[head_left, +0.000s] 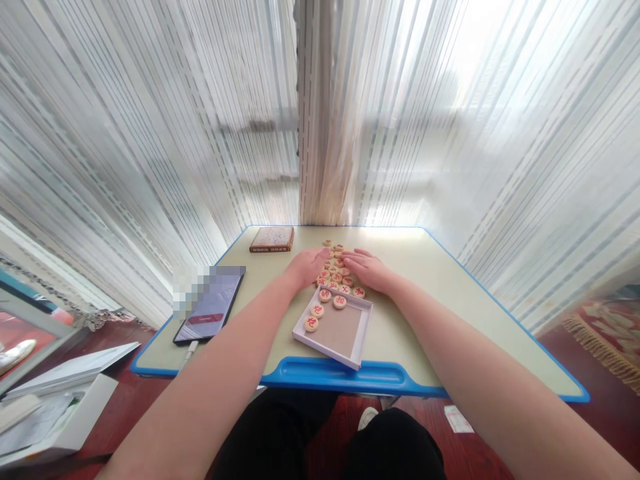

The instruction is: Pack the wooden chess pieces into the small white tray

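Round wooden pieces with red or dark characters lie in a cluster near the middle of the table. My left hand rests against the cluster's left side, fingers stretched out. On the right side my right hand lies with its fingers extended, touching the pieces. Nothing is gripped in either hand. Just in front of the cluster a shallow white box tray sits askew, holding several pieces along its left and far sides. Its near corner reaches the blue table edge.
A brown patterned box lies at the table's back left. On the left, a tablet has a white cable plugged in. The blue-edged table has a recessed front tray. Striped curtains hang behind; an open white box stands lower left.
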Motion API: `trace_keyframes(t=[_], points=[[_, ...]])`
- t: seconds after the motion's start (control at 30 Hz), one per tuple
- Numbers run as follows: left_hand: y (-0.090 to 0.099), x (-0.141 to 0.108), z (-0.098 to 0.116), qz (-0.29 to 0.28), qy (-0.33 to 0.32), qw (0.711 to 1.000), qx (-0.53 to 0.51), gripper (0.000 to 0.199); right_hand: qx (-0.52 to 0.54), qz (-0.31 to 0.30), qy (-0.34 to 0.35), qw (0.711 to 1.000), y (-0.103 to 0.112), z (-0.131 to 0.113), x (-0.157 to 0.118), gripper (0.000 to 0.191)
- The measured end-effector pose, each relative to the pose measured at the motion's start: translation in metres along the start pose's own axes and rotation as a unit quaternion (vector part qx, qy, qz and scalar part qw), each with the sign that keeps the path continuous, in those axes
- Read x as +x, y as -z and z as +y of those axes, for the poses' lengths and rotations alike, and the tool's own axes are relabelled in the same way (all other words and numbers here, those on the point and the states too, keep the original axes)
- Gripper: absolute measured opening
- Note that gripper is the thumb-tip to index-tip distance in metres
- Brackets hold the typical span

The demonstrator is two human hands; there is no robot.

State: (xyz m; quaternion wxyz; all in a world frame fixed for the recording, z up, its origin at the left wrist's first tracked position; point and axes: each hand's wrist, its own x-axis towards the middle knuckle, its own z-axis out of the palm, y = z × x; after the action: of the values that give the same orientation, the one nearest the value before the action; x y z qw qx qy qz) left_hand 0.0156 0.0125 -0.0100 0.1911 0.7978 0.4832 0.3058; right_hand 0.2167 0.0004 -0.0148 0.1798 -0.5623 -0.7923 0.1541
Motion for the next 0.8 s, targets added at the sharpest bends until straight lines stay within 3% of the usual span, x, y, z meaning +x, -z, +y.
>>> trace_keyframes(t=[0.07,0.23,0.37,0.47,0.67,0.8], points=[[0.007,0.004,-0.001,0.002,0.014,1.0,-0.001,0.057,0.015,0.008,-0.011,1.0,0.0,-0.002,0.0,0.052],[0.027,0.02,0.003,-0.029,-0.063,0.991,0.115,0.049,0.017,0.033,0.021,0.999,0.0,-0.003,-0.003,0.053],[0.018,0.028,-0.002,-0.061,-0.087,0.984,0.145,0.055,0.006,0.008,0.017,1.0,-0.004,-0.003,-0.003,0.047],[0.007,0.027,-0.011,-0.072,-0.144,0.98,0.118,0.061,0.01,0.028,0.037,0.999,-0.004,-0.002,-0.002,0.04],[0.007,0.02,-0.014,-0.101,-0.084,0.987,0.089,0.074,-0.027,0.109,0.021,0.993,-0.001,0.0,0.009,0.029],[0.008,0.019,-0.01,-0.074,-0.093,0.988,0.095,0.072,-0.048,0.15,-0.027,0.987,-0.001,-0.001,0.02,0.026]])
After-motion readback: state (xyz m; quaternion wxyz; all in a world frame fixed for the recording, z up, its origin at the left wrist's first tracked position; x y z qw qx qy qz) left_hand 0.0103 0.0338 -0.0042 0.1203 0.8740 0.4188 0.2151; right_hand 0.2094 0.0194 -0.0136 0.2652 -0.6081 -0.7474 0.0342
